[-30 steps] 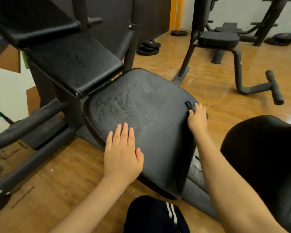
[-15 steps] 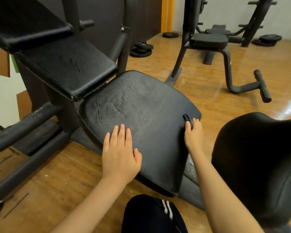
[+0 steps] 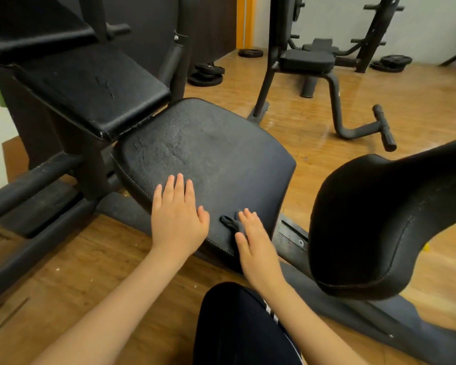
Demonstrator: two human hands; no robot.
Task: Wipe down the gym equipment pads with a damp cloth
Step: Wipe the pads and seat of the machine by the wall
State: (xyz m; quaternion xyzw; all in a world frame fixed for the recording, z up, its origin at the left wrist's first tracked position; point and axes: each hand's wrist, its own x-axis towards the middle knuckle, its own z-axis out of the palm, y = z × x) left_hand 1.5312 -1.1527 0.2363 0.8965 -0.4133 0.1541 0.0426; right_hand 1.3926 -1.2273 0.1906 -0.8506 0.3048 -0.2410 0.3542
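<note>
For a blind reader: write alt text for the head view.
Both hands lie on a black seat pad: the left hand flat, the right hand pressing a small dark cloth near its front edge. A backrest pad rises behind; wooden floor around.

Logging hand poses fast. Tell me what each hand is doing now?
Left hand: open, flat on the seat pad.
Right hand: open, fingers pressing a dark cloth against the pad.

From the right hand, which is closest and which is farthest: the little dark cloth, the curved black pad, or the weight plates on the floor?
Measured from the right hand in the head view:
1. Dark cloth: under its fingertips, on the seat pad.
2. Curved black pad: just to its right.
3. Weight plates: far back on the floor, beyond the seat.
</note>
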